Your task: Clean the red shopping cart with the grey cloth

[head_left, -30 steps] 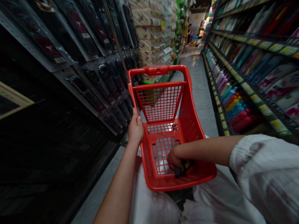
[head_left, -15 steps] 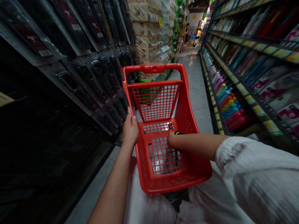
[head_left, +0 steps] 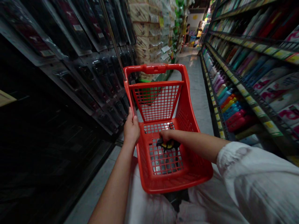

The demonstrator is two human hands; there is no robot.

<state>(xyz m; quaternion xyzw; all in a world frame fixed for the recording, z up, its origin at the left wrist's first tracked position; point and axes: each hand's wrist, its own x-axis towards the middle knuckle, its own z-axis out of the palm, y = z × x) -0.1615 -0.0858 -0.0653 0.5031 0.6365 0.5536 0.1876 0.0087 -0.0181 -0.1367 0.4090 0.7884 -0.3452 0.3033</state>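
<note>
A red plastic shopping basket [head_left: 189, 124] with mesh walls and a raised handle sits in front of me in a store aisle. My left hand [head_left: 131, 129] is closed on the basket's left rim. Inside the basket, my right hand [head_left: 166, 136] is closed over a small black and yellow item [head_left: 168, 144] just above the mesh floor. My right arm, in a white sleeve, reaches in from the right.
Dark packaged goods hang on racks [head_left: 93, 62] along the left. Shelves of colourful bottles and packs [head_left: 233, 93] line the right. Stacked cartons [head_left: 149, 34] stand ahead on the left. A tiled aisle floor [head_left: 198, 84] runs forward, with a person far off.
My right hand has carried the black and yellow item from the basket's near right corner towards its middle. The view has shifted slightly, and my left hand has kept its grip.
</note>
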